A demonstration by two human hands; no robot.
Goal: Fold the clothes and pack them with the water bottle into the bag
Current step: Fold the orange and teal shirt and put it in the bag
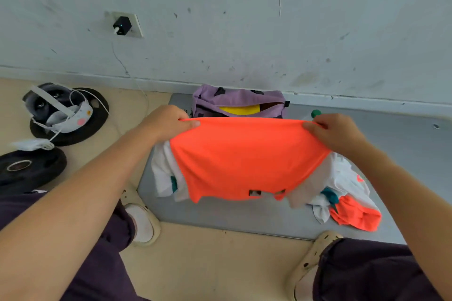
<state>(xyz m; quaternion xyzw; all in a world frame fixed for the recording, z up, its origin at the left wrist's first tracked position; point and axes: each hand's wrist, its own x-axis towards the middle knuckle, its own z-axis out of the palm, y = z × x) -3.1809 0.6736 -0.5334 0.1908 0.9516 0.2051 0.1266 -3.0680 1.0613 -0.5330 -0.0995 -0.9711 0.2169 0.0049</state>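
Both the left hand [168,121] and right hand [336,133] pinch the orange shirt [247,159] taut at mid-frame, above the clothes pile [342,188] (the purple bag [238,101] gapes just behind). Slippery fabric could slide from either pinch, ruining the fold.

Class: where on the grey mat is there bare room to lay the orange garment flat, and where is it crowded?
Bare: the mat right of the bag, and its near strip. Crowded: mid-mat, under the orange garment, white clothes are heaped.
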